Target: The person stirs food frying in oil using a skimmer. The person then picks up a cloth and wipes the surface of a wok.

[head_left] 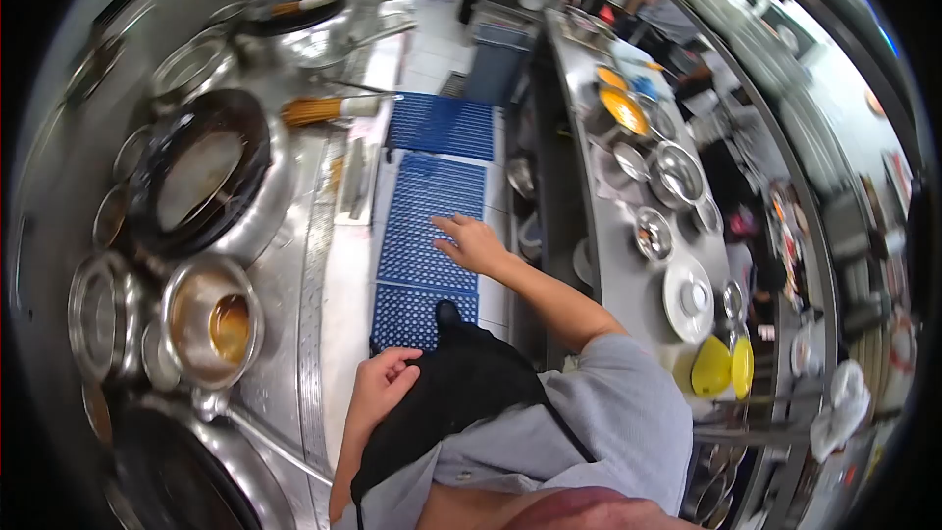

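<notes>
My right hand point(471, 243) is stretched forward over the blue perforated floor mat point(432, 221), fingers spread and holding nothing. My left hand point(386, 380) hangs beside the black apron point(461, 383), near the front edge of the steel cooking counter. Its fingers are loosely bent, with the thumb apart and no object visible in them. Closest to it on the counter is a steel ladle, its long handle point(275, 447) slanting toward me. Beyond the ladle, a steel bowl point(211, 324) contains some brown liquid.
Dark woks point(201, 172) sit along the left counter, with a bamboo brush point(319, 111) nearby. On the right, a steel table point(628, 236) carries metal bowls, a white plate point(689, 304) and yellow bowls point(713, 368). A grey bin point(496, 64) stands ahead. Other people are behind the right table.
</notes>
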The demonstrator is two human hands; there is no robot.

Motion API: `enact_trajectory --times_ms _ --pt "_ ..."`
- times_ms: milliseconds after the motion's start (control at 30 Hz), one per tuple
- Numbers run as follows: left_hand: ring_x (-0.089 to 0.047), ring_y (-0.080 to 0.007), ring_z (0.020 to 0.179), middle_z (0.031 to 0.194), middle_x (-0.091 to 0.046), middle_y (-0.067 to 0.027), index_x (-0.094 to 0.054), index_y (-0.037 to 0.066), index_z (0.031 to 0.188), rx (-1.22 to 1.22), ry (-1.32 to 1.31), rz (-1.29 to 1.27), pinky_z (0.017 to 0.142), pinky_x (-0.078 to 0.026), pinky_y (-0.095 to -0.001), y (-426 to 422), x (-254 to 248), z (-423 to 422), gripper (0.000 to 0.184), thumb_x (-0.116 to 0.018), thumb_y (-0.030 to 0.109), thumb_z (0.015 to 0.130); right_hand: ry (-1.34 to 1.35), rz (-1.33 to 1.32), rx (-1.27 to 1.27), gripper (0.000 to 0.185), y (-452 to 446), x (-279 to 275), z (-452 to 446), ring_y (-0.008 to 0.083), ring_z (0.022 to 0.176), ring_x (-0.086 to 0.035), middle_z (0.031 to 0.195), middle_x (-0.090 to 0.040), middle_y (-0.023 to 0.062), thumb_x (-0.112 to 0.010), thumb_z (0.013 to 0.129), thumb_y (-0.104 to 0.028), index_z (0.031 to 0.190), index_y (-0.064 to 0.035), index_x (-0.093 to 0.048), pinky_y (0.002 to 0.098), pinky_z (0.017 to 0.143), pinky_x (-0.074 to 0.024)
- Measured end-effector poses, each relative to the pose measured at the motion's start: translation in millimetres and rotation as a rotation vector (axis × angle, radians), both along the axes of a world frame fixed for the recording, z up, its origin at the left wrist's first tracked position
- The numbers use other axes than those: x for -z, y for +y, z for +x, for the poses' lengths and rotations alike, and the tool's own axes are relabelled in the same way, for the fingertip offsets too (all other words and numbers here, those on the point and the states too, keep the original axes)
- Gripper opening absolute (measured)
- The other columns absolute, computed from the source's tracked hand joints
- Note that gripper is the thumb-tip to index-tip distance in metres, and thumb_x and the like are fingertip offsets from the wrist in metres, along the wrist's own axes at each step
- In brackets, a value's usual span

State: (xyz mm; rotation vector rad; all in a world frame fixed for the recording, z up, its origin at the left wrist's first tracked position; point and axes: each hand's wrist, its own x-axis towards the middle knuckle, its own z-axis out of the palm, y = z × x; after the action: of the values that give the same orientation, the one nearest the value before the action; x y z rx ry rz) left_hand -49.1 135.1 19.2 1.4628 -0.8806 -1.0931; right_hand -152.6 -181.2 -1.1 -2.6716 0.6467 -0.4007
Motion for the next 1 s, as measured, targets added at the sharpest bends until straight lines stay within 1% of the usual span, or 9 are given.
enact_trajectory --times_ms 133,233,367,433,467,600,800,900,1000 --pt "-0.058 -0.0087 0.065 0.078 -0.065 -0.0055 -0.072 0.001 0.111 -0.027 -0.163 -0.079 0.060 -0.048 -0.0248 -16 22 9 0.025 -0.070 0.003 0.086 0.225 -0.177 0.296 0.032 -31 49 -144 0.0363 0.102 -0.065 0.105 -0.069 0.0162 -0.067 0.090 -0.023 0.117 -0.0065 -0.067 0.0462 0.087 -0.0540" --pt "-0.064 -0.0142 0.076 0.091 -0.067 -0.0098 -0.072 0.001 0.112 0.012 -0.215 -0.090 0.067 -0.052 -0.0270 -27 19 18 0.027 -0.069 0.003 0.085 0.382 -0.319 0.381 0.012 -11 49 -235 0.0321 0.095 -0.064 0.095 -0.067 0.0121 -0.064 0.087 -0.018 0.092 -0.0073 -0.064 0.0449 0.081 -0.0514" --pt "-0.067 -0.0247 0.091 0.109 -0.066 -0.0149 -0.072 0.001 0.110 0.034 -0.261 -0.236 0.081 -0.054 -0.0329 -48 8 16 0.028 -0.071 0.005 0.083 0.483 -0.287 0.321 0.014 27 62 -314 0.0305 0.100 -0.063 0.096 -0.066 0.0107 -0.066 0.083 -0.017 0.095 -0.0086 -0.066 0.0451 0.094 -0.0475" --pt "-0.066 -0.0293 0.098 0.115 -0.065 -0.0168 -0.072 0.001 0.110 0.063 -0.315 -0.249 0.088 -0.053 -0.0360 -57 -3 12 0.028 -0.072 0.007 0.082 0.383 -0.359 0.256 0.018 41 63 -327 0.0302 0.108 -0.060 0.100 -0.066 0.0105 -0.068 0.082 -0.017 0.098 -0.0085 -0.066 0.0465 0.103 -0.0428" --pt "-0.066 -0.0304 0.102 0.116 -0.065 -0.0176 -0.072 0.001 0.103 0.076 -0.336 -0.264 0.091 -0.051 -0.0381 -62 4 10 0.023 -0.072 0.008 0.081 0.335 -0.395 0.220 0.020 46 63 -332 0.0300 0.112 -0.059 0.102 -0.065 0.0103 -0.069 0.082 -0.017 0.099 -0.0085 -0.067 0.0473 0.108 -0.0405" --pt "-0.066 -0.0304 0.105 0.115 -0.066 -0.0191 -0.071 0.001 0.086 0.152 -0.357 -0.277 0.092 -0.050 -0.0383 -74 -6 -1 0.010 -0.073 0.010 0.081 0.325 -0.295 0.284 0.029 56 64 -331 0.0286 0.127 -0.053 0.118 -0.063 0.0091 -0.072 0.083 -0.020 0.110 -0.0088 -0.067 0.0505 0.116 -0.0331" --pt "-0.066 -0.0297 0.105 0.112 -0.067 -0.0192 -0.070 0.001 0.082 0.184 -0.325 -0.289 0.089 -0.050 -0.0376 -84 -9 -23 0.010 -0.073 0.011 0.082 0.245 -0.276 0.290 0.033 52 70 -336 0.0289 0.125 -0.055 0.115 -0.064 0.0087 -0.073 0.081 -0.016 0.113 -0.0095 -0.067 0.0505 0.116 -0.0332" --pt "-0.067 -0.0286 0.106 0.104 -0.070 -0.0173 -0.070 0.001 0.076 0.195 -0.304 -0.307 0.088 -0.051 -0.0368 -85 -13 -34 0.013 -0.073 0.011 0.083 0.230 -0.261 0.300 0.029 51 69 -336 0.0262 0.123 -0.056 0.114 -0.064 0.0090 -0.072 0.082 -0.016 0.110 -0.0096 -0.069 0.0485 0.117 -0.0328" --pt "-0.068 -0.0264 0.102 0.106 -0.071 -0.0177 -0.069 -0.001 0.071 0.297 -0.288 -0.263 0.083 -0.051 -0.0350 -87 -13 -42 0.019 -0.072 0.011 0.086 0.184 -0.234 0.298 0.029 50 70 -338 0.0242 0.120 -0.057 0.111 -0.064 0.0082 -0.072 0.081 -0.014 0.110 -0.0095 -0.070 0.0478 0.117 -0.0334"
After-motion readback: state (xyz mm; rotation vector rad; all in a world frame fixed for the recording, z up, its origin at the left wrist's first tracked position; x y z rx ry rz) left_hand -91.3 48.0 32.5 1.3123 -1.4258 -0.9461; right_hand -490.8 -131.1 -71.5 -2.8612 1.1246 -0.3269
